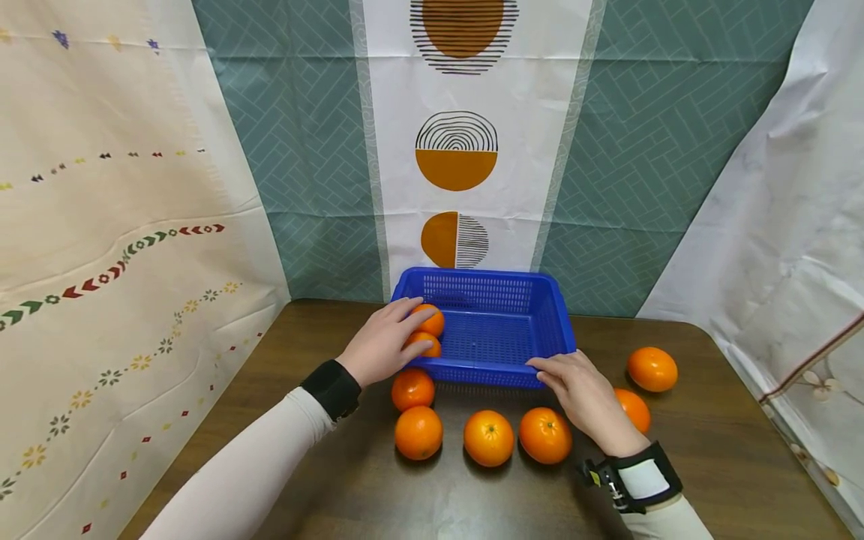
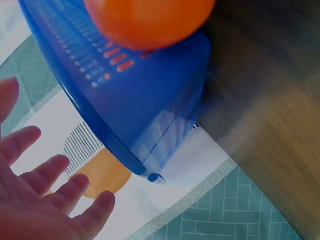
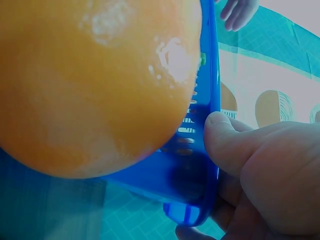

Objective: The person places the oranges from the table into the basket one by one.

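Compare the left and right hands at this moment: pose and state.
The left hand is open with its fingers spread; the right hand grips the blue basket, thumb and fingers on opposite sides of its rim.
The left hand is over the basket's left end, at two oranges inside; the right hand is at the near right corner.
Both are bare, with a dark strap at the wrist.

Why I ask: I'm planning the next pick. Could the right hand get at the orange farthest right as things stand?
Probably yes: bare table seems to separate the right hand from the orange farthest right. But that hand grips the rim of the blue basket and would likely need to release it.
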Tool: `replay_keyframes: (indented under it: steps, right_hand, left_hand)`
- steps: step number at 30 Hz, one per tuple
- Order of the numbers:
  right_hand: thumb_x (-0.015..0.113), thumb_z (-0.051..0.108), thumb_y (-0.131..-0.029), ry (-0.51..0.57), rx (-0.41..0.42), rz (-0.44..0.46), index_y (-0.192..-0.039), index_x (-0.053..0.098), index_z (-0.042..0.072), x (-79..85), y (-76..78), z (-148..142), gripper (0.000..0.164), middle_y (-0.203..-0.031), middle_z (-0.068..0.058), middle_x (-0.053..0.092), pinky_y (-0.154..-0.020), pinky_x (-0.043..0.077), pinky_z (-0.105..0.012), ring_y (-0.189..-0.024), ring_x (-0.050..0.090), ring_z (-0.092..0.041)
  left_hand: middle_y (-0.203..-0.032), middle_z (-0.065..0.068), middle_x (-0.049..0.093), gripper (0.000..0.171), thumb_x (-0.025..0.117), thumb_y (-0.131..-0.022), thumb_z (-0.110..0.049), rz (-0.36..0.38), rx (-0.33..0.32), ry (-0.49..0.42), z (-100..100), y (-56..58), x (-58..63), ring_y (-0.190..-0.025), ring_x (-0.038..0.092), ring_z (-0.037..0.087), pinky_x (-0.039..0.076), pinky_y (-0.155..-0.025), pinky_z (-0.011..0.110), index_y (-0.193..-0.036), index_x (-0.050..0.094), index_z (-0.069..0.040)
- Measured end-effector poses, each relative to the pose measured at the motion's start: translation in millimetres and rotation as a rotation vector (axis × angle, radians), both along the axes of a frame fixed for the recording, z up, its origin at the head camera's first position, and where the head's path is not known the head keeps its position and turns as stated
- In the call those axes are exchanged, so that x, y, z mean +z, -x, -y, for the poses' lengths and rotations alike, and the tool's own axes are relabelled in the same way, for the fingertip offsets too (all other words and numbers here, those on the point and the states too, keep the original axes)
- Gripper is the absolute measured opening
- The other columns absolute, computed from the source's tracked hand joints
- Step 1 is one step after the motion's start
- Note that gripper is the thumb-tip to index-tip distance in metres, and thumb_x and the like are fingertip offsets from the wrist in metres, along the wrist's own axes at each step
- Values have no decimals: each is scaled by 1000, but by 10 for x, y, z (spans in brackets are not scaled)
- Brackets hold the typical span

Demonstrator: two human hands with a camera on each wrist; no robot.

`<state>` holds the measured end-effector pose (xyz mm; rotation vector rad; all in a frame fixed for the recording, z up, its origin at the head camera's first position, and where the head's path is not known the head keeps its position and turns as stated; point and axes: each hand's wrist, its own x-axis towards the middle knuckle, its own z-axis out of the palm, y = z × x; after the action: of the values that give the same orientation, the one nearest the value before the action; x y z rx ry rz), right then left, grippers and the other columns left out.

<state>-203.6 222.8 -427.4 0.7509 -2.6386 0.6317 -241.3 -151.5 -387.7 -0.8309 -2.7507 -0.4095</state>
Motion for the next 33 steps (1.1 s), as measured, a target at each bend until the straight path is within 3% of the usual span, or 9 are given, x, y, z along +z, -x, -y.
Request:
replay_keyframes:
  steps: [8,17,23,33]
  right_hand:
    - [77,4,-102,-2,3,3,-129,81,10,15,13,30,28,-109,-4,81,-94,58,-54,-105,69,-31]
    - [77,3,-102,1,14,0,-128,81,9,11,38,24,28,-107,-4,80,-91,58,-53,-103,68,-31]
    - [77,3,-102,4,21,8,-128,81,9,13,81,4,27,-107,-5,80,-90,58,-53,-103,68,-32]
    - [75,5,-104,-2,24,40,-130,80,8,43,121,4,27,-114,-9,81,-100,56,-59,-110,70,-35]
  left_hand:
    - [-167,18,48,63,74,-107,-41,-34,46,-58,42,-270,-56,-158,39,42,32,-126,65,-161,58,-13]
    - [-162,21,53,57,79,-105,-36,-87,-21,-111,4,-635,-181,-154,45,45,38,-122,68,-154,63,-11]
    - [-166,18,50,59,76,-106,-39,-79,-26,-95,-31,-807,-267,-156,42,45,37,-122,68,-157,62,-15]
    - [-163,16,52,58,75,-106,-45,-113,-56,-2,-88,-1083,-372,-154,44,42,37,-123,65,-155,63,-16]
